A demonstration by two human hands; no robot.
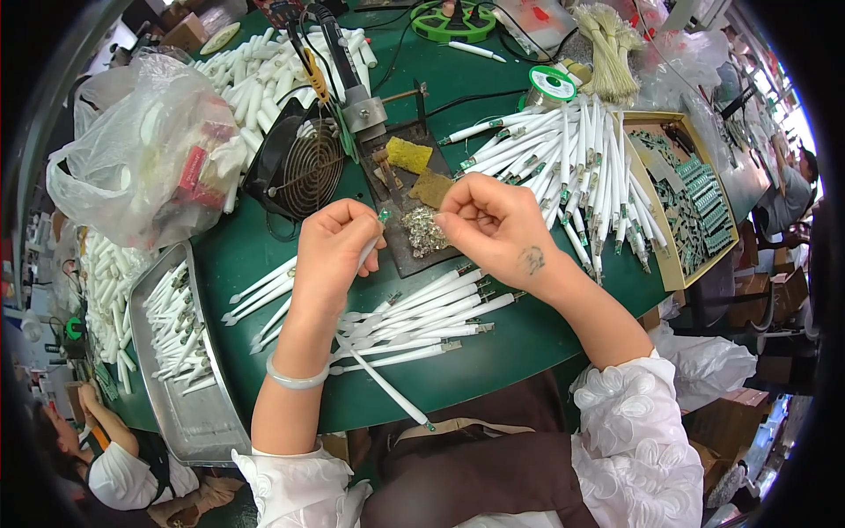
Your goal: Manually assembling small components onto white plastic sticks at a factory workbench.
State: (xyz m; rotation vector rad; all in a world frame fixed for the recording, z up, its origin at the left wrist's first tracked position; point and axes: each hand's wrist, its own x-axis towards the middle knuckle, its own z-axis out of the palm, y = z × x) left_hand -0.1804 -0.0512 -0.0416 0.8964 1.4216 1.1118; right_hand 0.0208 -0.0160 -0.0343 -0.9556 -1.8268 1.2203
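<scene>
My left hand (333, 246) is closed round a slim white tube (368, 252), with a small green circuit tip standing up at the fingertips. Facing it, my right hand (495, 227) is pinched shut near that tip; whatever lies between its fingers is too small to make out. Between and just behind the hands sits a heap of silvery solder bits (424, 231) on a dark plate. Several white tubes (414, 317) with board ends lie on the green table below my hands. One loose tube (387, 387) points toward me at the table's front edge.
A metal tray (207, 422) of small white parts stands left, below a plastic bag (132, 158). Behind are a round fan (304, 163), yellow sponge (409, 155) and solder spool (553, 84). Right lie piled tubes (563, 167) and a box (673, 264) of circuit boards. Other people sit nearby.
</scene>
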